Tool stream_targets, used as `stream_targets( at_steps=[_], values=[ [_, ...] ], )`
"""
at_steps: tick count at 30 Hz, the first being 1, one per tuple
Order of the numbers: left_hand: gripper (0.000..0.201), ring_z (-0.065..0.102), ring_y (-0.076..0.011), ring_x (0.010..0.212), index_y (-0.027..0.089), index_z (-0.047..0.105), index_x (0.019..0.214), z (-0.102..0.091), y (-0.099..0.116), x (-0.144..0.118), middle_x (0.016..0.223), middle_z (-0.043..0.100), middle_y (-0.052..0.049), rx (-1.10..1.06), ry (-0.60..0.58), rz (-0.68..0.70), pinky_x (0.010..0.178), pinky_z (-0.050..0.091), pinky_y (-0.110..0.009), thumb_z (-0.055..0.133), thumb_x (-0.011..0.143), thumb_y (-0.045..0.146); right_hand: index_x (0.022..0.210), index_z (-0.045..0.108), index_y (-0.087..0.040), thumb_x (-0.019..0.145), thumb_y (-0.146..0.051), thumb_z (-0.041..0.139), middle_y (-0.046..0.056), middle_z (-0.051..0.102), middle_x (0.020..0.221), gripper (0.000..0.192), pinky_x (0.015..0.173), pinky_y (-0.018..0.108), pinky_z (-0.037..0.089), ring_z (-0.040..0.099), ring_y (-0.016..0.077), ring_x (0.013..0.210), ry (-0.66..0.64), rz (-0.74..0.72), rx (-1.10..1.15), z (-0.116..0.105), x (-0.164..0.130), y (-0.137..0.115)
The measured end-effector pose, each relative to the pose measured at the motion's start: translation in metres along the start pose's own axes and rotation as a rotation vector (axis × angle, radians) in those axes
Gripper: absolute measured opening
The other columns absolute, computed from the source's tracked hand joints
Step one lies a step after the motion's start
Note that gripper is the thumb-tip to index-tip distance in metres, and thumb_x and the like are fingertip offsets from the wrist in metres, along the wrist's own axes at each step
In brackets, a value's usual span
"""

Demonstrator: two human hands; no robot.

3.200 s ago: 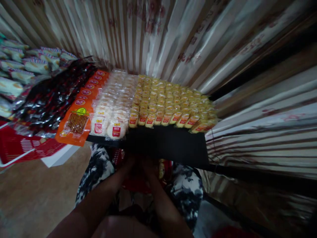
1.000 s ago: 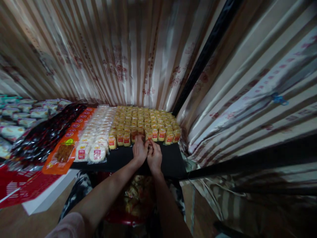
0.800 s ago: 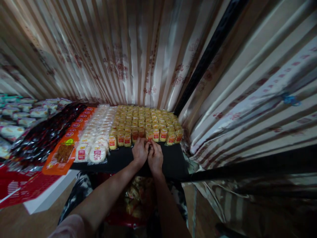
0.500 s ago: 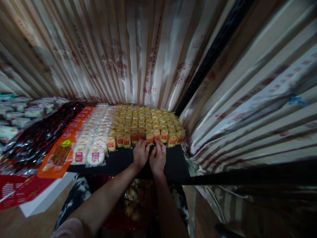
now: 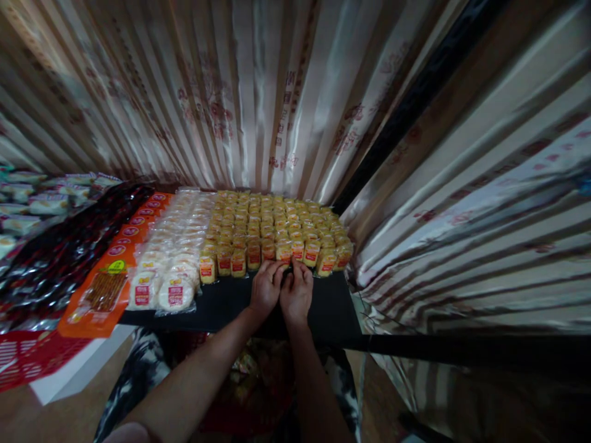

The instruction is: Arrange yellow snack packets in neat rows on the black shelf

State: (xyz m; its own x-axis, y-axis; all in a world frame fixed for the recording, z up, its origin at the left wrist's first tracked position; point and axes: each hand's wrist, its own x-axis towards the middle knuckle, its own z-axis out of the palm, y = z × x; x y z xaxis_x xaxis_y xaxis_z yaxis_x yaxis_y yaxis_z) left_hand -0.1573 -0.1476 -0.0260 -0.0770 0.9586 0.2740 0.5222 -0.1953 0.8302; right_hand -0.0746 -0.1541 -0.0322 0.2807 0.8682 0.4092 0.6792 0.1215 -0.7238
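Note:
Rows of small yellow snack packets with red labels cover the back of a black shelf. My left hand and my right hand rest side by side on the shelf, fingertips touching the front row of yellow packets. The fingers are curled against those packets, and I cannot see whether either hand grips one. Between my legs below the shelf sits a red basket with more packets, mostly hidden by my arms.
White round packets lie left of the yellow ones, then orange packs and dark glossy bags. A red basket stands at lower left. Striped curtains close the back and right. A black bar runs along the right.
Both hands rose from the basket between my legs to the front row of yellow packets. In the last second they stayed there, shifting slightly right as the view tilted.

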Motion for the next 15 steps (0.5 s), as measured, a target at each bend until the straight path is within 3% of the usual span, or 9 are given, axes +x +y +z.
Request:
stream_targets(
  at_steps=[6, 15],
  values=[
    [0.030, 0.058, -0.0146, 0.094, 0.020, 0.062, 0.109, 0.0022, -0.0052, 0.0022, 0.100, 0.061, -0.005, -0.015, -0.051, 0.001, 0.089, 0.047, -0.028, 0.038, 0.092, 0.025, 0.111, 0.062, -0.019, 0.085, -0.018, 0.035, 0.010, 0.060, 0.104, 0.037, 0.090, 0.038, 0.046, 0.054, 0.0190, 0.100, 0.002, -0.053, 0.109, 0.0025, 0.0023, -0.0028],
    [0.032, 0.058, -0.0142, 0.092, 0.019, 0.061, 0.113, 0.0035, -0.0085, 0.0014, 0.099, 0.060, -0.006, -0.001, -0.066, 0.004, 0.088, 0.047, -0.026, 0.037, 0.092, 0.026, 0.111, 0.063, -0.017, 0.085, -0.018, 0.034, 0.011, 0.063, 0.105, 0.038, 0.091, 0.037, 0.047, 0.057, 0.0180, 0.100, -0.019, -0.072, 0.155, 0.0041, 0.0043, 0.0000]
  ],
)
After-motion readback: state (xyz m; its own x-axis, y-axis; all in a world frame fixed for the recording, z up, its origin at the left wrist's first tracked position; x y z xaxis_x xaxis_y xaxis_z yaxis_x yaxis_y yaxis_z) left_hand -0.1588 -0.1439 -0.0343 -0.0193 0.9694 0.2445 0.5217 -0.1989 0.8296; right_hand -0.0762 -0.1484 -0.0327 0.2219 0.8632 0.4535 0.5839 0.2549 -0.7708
